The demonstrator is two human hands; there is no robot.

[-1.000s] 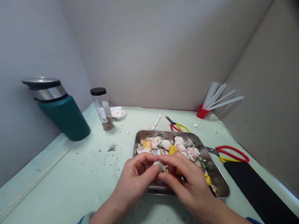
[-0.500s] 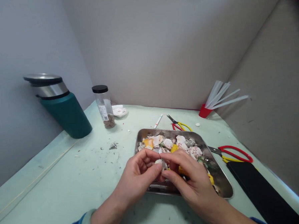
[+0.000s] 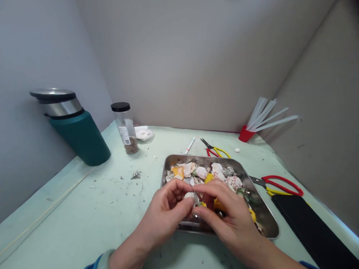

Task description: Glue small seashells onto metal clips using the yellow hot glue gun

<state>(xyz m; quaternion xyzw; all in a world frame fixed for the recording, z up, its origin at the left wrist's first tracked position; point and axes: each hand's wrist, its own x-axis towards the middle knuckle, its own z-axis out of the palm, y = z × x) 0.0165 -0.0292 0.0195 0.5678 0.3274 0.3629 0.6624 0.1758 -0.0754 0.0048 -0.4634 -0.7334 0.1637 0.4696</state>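
Over a metal tray (image 3: 270, 226) of shells, my two hands meet at the fingertips. A small white ribbed seashell (image 3: 189, 195) is pinched between the thumb and fingers of my left hand (image 3: 167, 207). My right hand (image 3: 232, 216) curves round its right side, index fingertip at the top edge and thumb at the lower edge. Fingers hide much of the shell. Beneath and behind them lie more white and pinkish shells (image 3: 201, 172), an orange piece (image 3: 178, 171) and several yellow pieces (image 3: 209, 178).
Red-and-yellow-handled scissors (image 3: 283, 185) and a black flat object (image 3: 310, 224) lie right of the tray. Smaller scissors (image 3: 213, 148) and a white pen (image 3: 190, 145) are behind it. A teal bottle (image 3: 80, 135), a jar (image 3: 125, 129) and a red cup (image 3: 246, 134) of clear sticks stand farther back.
The shell has turned slightly between my fingers, showing more of its ribbed face. My right thumb has slid a little left and down. The tray and tools have stayed put.
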